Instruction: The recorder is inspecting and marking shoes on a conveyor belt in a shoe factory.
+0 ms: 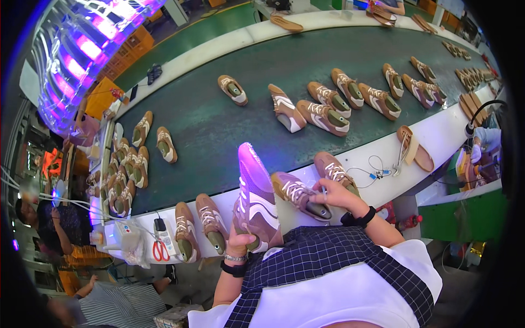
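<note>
White shirt [306, 300] nearest, the left hand [239, 241] clasped a brown-and-white laced shoe [261, 205], best held steady, the right hand [334, 195] half-curled, hold unclear.

No word, number or brand can be read anywhere. Small pale round marks show inside the heels of a white-laced brown shoe [294, 191] at the middle of the white worktop [444, 128]'s near edge and of another brown shoe [317, 115] on the green belt [202, 126]. These, and coloured spots on the white box [123, 235] at the worktop's left end, are too small or blurred to make out.
</note>
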Available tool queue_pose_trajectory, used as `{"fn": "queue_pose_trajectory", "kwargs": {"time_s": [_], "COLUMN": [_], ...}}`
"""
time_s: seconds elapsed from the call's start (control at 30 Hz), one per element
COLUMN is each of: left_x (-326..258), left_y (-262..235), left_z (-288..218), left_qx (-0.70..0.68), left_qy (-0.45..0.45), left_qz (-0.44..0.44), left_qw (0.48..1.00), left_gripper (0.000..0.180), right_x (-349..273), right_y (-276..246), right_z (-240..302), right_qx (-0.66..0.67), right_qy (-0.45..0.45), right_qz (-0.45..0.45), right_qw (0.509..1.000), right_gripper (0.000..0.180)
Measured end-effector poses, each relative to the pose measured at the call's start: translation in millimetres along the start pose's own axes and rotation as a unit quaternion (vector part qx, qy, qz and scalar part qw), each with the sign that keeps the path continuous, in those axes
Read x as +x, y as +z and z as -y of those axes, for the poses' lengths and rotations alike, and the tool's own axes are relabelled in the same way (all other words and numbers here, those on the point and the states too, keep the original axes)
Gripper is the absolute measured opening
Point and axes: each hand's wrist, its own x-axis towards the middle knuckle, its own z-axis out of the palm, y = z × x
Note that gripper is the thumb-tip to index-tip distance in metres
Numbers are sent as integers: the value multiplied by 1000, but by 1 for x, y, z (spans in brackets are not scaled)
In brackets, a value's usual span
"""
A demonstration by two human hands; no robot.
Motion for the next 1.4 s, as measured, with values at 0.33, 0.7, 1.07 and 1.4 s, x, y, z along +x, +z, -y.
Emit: {"fn": "queue_pose_trajectory", "kwargs": {"time_s": [0.33, 0.7, 1.07, 1.4], "left_x": [6, -15, -9, -4], "left_y": [6, 5, 9, 10], "left_z": [7, 15, 18, 22], "left_qx": [-17, -26, -16, -34], "left_qy": [-47, -62, -44, -50], "left_qz": [53, 2, 12, 19], "left_qw": [997, 998, 999, 998], "left_gripper": [92, 92, 91, 92], "right_x": [16, 47, 47, 46], "right_y": [-22, 27, 21, 20], "right_z": [155, 180, 181, 167], "right_qx": [378, 349, 281, 261], "right_qy": [-241, -272, -272, -280], "right_qz": [24, -50, -73, -94], "right_qw": [894, 896, 918, 919], "right_gripper": [22, 14, 14, 11]}}
